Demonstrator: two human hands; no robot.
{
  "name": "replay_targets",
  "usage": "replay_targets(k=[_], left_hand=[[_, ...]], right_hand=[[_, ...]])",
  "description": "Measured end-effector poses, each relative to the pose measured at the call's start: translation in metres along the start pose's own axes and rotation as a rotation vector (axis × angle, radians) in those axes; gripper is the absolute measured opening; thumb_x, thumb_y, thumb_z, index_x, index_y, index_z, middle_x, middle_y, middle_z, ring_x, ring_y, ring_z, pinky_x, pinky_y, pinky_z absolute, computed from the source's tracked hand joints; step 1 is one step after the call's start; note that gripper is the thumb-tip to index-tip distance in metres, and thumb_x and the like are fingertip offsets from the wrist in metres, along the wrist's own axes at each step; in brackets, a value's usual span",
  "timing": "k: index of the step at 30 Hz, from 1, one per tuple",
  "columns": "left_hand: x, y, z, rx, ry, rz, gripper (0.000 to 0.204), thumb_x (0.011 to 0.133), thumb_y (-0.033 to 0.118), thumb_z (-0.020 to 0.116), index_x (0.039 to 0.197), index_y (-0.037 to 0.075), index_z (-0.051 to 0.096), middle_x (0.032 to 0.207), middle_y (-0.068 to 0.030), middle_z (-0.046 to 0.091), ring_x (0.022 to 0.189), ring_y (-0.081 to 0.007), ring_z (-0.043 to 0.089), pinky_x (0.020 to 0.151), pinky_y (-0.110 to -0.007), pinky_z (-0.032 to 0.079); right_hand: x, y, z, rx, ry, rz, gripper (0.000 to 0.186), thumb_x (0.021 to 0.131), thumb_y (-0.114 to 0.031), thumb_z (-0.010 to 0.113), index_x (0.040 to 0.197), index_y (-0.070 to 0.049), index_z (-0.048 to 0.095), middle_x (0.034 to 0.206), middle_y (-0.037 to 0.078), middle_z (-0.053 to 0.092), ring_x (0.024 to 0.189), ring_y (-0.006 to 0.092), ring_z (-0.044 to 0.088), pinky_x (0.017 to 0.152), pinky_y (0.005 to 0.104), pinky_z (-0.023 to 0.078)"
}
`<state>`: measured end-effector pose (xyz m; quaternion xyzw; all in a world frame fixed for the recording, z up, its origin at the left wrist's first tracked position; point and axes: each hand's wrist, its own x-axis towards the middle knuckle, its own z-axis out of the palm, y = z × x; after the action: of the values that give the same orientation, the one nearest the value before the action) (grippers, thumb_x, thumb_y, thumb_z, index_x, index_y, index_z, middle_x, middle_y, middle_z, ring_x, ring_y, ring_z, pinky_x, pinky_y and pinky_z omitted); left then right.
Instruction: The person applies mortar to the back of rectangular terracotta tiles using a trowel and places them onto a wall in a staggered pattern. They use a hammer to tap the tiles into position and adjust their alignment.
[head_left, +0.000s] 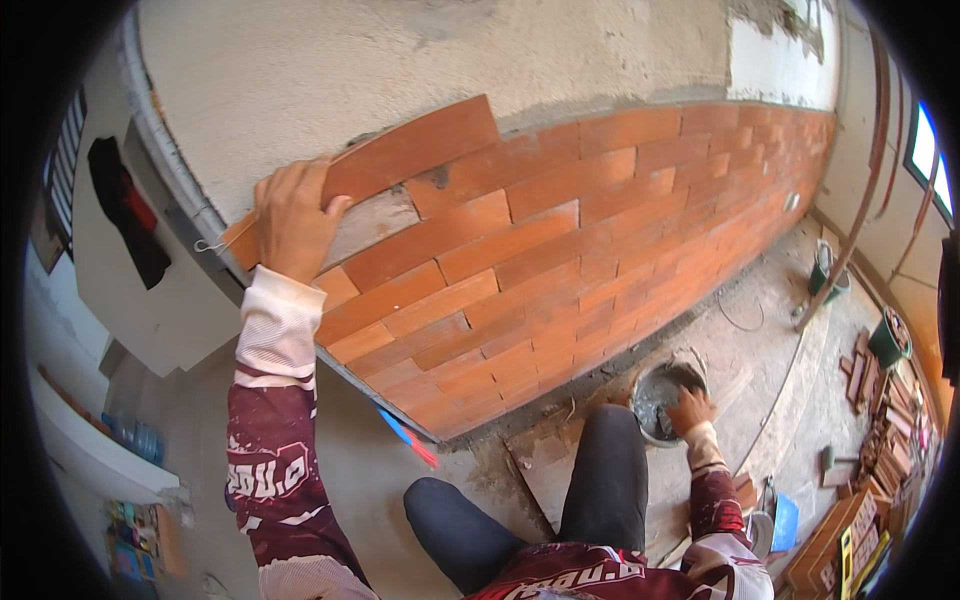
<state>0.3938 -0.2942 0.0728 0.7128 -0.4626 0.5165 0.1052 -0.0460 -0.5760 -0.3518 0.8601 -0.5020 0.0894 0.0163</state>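
We see the left hand [292,218] pressed flat against the wall [400,60], its fingers [300,180] spread and curled over the left end of a long orange tile [420,145]. That tile sits at the top of the tiled patch, tilted, running up and to the right away from the fingertips. Just below the fingers lies a bare grey strip of mortar [370,225], and beyond it rows of orange tiles [560,250] stretch off to the right along the wall.

The right hand [690,408] reaches down into a round bucket [652,395] of grey mortar on the floor, fingers bent inside it; we cannot tell whether they grip anything. Near that hand, further right, loose tiles [880,440] lie stacked on the ground. A dark trouser knee [610,450] sits just left of the bucket.
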Motion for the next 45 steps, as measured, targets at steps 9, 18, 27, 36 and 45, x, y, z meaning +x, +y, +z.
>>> replay_targets(k=[9, 18, 27, 36, 45], left_hand=[[-0.051, 0.031, 0.006, -0.122, 0.256, -0.110, 0.044, 0.072, 0.010, 0.080, 0.113, 0.005, 0.067, 0.115, -0.0102, 0.065, 0.115, -0.0308, 0.056, 0.098, -0.044, 0.042], [-0.058, 0.004, 0.018, -0.014, 0.335, -0.193, 0.033, 0.079, 0.011, 0.075, 0.110, 0.005, 0.069, 0.106, -0.0082, 0.065, 0.097, -0.0291, 0.058, 0.088, -0.041, 0.044], [-0.031, -0.006, 0.009, 0.061, 0.334, -0.194, 0.014, 0.085, 0.010, 0.069, 0.099, 0.012, 0.073, 0.092, -0.0009, 0.062, 0.089, -0.0240, 0.056, 0.081, -0.038, 0.042], [-0.011, -0.014, 0.002, 0.055, 0.242, -0.287, 0.010, 0.089, 0.019, 0.063, 0.085, 0.012, 0.069, 0.090, -0.0022, 0.062, 0.091, -0.0259, 0.055, 0.082, -0.039, 0.040], [-0.005, -0.015, -0.003, -0.004, 0.207, -0.404, 0.011, 0.086, 0.021, 0.068, 0.082, 0.011, 0.069, 0.086, -0.0034, 0.062, 0.090, -0.0265, 0.057, 0.080, -0.040, 0.042]], right_hand=[[0.183, -0.249, -0.311, 1.106, 0.753, -0.754, 0.035, 0.089, -0.017, 0.070, 0.117, 0.001, 0.063, 0.096, 0.016, 0.067, 0.082, 0.0252, 0.065, 0.074, 0.0336, 0.052], [0.230, -0.302, -0.339, 1.387, 0.287, -0.701, 0.031, 0.089, -0.017, 0.068, 0.112, 0.004, 0.067, 0.100, 0.017, 0.071, 0.090, 0.0213, 0.067, 0.080, 0.0323, 0.052], [0.236, -0.300, -0.343, 1.381, 0.190, -0.738, 0.034, 0.090, -0.016, 0.068, 0.113, 0.008, 0.062, 0.101, 0.015, 0.069, 0.094, 0.0200, 0.065, 0.083, 0.0322, 0.051], [0.232, -0.299, -0.348, 1.442, 0.110, -0.769, 0.038, 0.086, -0.016, 0.073, 0.112, 0.009, 0.061, 0.101, 0.015, 0.068, 0.095, 0.0201, 0.064, 0.084, 0.0322, 0.050], [0.218, -0.286, -0.342, 1.259, 0.264, -0.829, 0.027, 0.086, -0.014, 0.072, 0.105, 0.003, 0.062, 0.091, 0.008, 0.066, 0.087, 0.0146, 0.061, 0.076, 0.0284, 0.048]])
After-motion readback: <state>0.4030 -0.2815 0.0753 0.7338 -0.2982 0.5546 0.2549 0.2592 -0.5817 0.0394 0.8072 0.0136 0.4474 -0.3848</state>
